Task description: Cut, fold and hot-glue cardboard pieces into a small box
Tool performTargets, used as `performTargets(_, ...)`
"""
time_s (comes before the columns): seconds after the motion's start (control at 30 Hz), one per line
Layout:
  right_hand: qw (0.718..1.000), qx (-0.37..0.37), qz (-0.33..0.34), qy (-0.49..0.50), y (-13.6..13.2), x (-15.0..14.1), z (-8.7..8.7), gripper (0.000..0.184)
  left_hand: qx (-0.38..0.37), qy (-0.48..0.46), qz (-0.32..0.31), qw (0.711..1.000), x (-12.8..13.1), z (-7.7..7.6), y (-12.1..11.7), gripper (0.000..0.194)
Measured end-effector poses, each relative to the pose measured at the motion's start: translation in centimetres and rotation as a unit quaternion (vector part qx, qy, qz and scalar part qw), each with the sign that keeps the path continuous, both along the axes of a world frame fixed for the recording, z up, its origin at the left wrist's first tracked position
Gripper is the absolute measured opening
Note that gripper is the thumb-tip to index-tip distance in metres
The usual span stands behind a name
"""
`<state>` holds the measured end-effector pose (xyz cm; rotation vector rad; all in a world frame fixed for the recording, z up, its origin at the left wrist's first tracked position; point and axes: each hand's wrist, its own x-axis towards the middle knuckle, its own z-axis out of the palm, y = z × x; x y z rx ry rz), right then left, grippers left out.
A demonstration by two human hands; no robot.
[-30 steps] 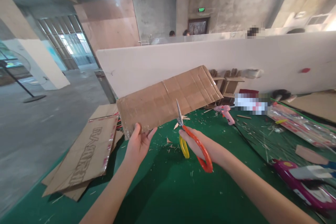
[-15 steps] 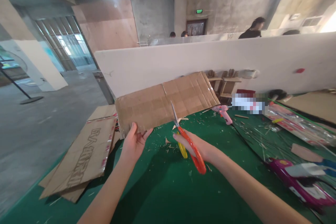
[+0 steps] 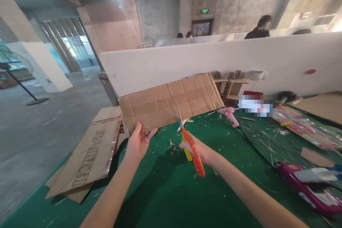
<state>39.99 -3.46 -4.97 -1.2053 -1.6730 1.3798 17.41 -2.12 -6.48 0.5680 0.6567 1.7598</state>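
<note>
My left hand grips the lower left edge of a long brown cardboard piece, thumb on its face and fingers beneath. The cardboard is tilted up above the table, its right end higher, with a vertical crease near its middle. Scissors with one orange and one yellow handle are in my right hand, fingers wrapped around the handles. Their blades point up and away, at the cardboard's lower edge near the crease; one blade shows in front of the cardboard's face.
Flattened cardboard sheets are stacked at the left of the green table. A pink glue gun lies at the right, with a magenta tool closer. Scraps and thin sticks litter the surface. A white partition stands behind; people are beyond it.
The scissor handles have come closer together and the blades have narrowed at the cardboard's edge. My left hand keeps its hold; the whole view has shifted slightly.
</note>
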Motion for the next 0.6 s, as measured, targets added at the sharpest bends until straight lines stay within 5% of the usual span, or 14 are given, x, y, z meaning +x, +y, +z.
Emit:
performTargets(0.2, 0.999, -0.037, 0.021, -0.015, -0.6, 0.1, 0.6, 0.019, 0.005, 0.011, -0.004, 1.0, -0.2, 0.3, -0.3, 0.03)
performTargets(0.6, 0.993, 0.08, 0.025, -0.087, 0.2, 0.0, -1.1, 0.018, -0.001, 0.015, 0.004, 1.0, -0.3, 0.1, 0.2, 0.024)
